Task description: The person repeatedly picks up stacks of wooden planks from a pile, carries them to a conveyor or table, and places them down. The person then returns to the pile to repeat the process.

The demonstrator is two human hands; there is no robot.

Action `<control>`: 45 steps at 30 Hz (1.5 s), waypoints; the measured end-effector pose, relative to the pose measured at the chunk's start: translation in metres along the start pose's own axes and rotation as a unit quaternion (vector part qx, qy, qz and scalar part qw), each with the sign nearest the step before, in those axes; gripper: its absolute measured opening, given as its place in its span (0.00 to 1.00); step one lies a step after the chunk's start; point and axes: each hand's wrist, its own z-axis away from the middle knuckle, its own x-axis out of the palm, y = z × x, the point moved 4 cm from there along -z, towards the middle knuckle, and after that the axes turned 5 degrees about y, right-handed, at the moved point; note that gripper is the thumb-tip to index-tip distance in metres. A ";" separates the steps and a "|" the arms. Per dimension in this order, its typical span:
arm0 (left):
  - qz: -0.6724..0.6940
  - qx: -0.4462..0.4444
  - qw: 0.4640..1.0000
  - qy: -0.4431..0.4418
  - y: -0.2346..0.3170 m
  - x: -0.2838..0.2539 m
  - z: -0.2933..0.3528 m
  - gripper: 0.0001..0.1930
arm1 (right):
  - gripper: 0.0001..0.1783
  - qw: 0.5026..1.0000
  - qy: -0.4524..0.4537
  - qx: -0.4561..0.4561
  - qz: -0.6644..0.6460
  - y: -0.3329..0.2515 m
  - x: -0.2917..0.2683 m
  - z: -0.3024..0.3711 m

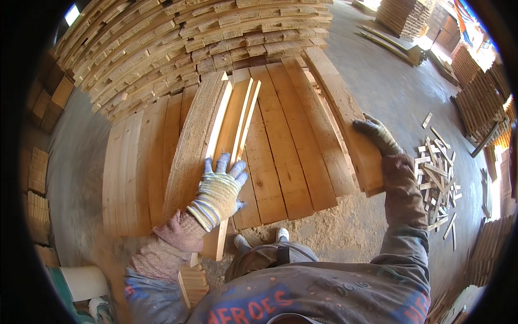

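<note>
My left hand (218,191), in a striped yellow and blue knit glove, lies with its fingers spread over narrow planed boards (231,124). These stand on edge beside a wide rough board (197,135). My right hand (379,135), in a worn, dirty glove, grips the outer edge of a long wooden board (342,110) at the right. Part of that hand's grip is hidden by the board. Between my hands, several flat planks (280,146) lie side by side. More planks (143,167) lie in a row to the left.
A tall stack of sawn boards (216,38) rises just beyond the planks. Sawdust (313,227) covers the floor around my shoes. Scrap wood strips (437,178) lie heaped at the right. Other board stacks (480,105) stand along the right side, with smaller piles (39,170) at the left.
</note>
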 end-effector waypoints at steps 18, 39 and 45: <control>0.310 -0.251 0.917 0.029 -0.107 -0.017 0.039 0.66 | 0.64 0.982 -0.036 -0.041 0.184 -0.020 0.225 0.124; 0.686 0.007 0.688 0.236 -0.319 0.116 0.161 0.48 | 0.49 0.960 0.132 -0.026 0.246 0.041 0.350 0.152; 0.487 -0.471 0.714 0.178 -0.537 0.252 0.302 0.49 | 0.51 0.979 0.070 -0.039 0.186 0.067 0.319 0.164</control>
